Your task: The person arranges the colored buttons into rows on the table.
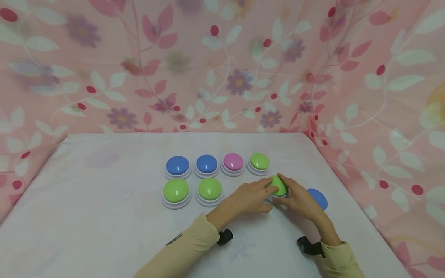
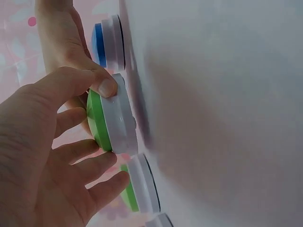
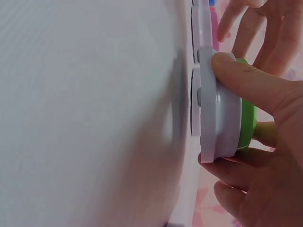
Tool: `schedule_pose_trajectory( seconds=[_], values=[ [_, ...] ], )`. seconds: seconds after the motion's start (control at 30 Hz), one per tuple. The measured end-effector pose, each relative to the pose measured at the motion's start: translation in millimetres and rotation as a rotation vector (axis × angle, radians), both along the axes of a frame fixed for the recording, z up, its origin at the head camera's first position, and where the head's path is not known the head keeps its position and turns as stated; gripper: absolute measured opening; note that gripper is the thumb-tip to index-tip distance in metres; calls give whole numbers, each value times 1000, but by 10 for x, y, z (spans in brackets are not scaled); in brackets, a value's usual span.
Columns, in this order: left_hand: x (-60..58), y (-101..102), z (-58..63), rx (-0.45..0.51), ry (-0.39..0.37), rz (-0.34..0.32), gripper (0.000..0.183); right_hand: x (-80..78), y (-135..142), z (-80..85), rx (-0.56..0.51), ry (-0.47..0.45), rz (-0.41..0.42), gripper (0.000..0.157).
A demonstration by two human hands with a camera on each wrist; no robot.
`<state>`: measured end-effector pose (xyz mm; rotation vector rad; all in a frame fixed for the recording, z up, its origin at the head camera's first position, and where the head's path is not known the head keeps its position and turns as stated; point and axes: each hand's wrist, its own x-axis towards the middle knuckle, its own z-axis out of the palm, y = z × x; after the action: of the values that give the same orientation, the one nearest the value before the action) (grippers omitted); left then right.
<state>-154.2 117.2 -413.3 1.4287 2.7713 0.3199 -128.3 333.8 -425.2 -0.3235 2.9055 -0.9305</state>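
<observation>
My right hand (image 1: pixel 300 199) grips a round push button with a green dome (image 1: pixel 279 186) and a white base. In the right wrist view its thumb lies on the side of the base (image 3: pixel 229 113), and other fingers hold the opposite side. The button is close over the white tabletop, a shadow beneath it. My left hand (image 1: pixel 250 197) is at the button's left side, fingers loosely spread and overlapping the green dome in the head view. A blue button (image 1: pixel 317 199) is just right of my right hand, partly hidden by it.
Behind stand two blue buttons (image 1: pixel 177 165) (image 1: pixel 206 163), a pink one (image 1: pixel 233 161) and a green one (image 1: pixel 259 161). Two green buttons (image 1: pixel 175 190) (image 1: pixel 210 189) sit in front at left. Floral pink cloth (image 1: pixel 194 77) borders the white table (image 1: pixel 87 216).
</observation>
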Motion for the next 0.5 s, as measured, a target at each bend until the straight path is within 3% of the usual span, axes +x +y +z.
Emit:
schedule_pose_trajectory(
  seconds=[0.27, 0.5],
  values=[
    [4, -332, 106, 5, 115, 0, 59, -113, -281, 47, -39, 33, 47, 90],
    [-10, -621, 48, 27, 147, 27, 58, -229, -582, 52, -28, 51, 97, 88]
  ],
)
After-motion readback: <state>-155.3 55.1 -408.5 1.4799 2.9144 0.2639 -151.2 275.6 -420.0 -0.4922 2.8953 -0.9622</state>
